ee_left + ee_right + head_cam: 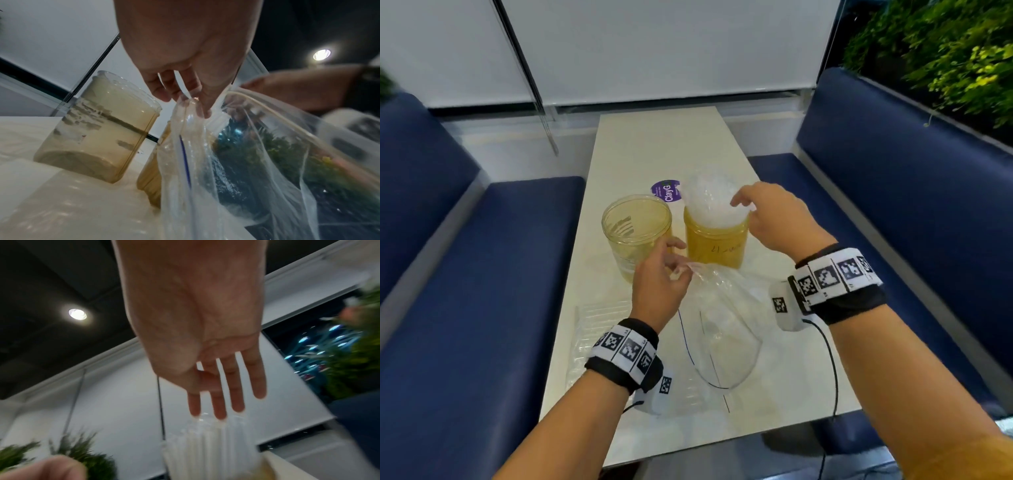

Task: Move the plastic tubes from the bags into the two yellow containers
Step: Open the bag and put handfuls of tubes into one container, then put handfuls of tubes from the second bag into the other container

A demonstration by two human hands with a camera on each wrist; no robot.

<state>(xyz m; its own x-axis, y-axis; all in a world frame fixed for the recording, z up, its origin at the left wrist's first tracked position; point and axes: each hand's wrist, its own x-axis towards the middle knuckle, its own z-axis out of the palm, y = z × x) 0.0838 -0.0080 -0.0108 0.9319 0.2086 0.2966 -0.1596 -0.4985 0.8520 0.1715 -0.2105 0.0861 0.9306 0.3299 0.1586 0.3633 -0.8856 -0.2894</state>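
Glossy clear plastic bag (726,318), translucent yellow plastic containers (714,241).

Yellow containers: two stood on the table, an empty yellow container (637,230) on the left and a filled yellow container (715,241) on the right, just beside each other.
Plastic tubes: one bundle of plastic tubes (710,202) stood in the right one; the single tubes were too blurred to count.
Plastic bags: two, an empty clear bag (726,325) and a flat clear bag (599,329) to its left.
Hands: two, the left hand (659,284) and the right hand (774,216).
Wristbands: two, one on each wrist.
Purple stickers: one purple sticker (666,190).
Blue benches: two, one on each side of the table.
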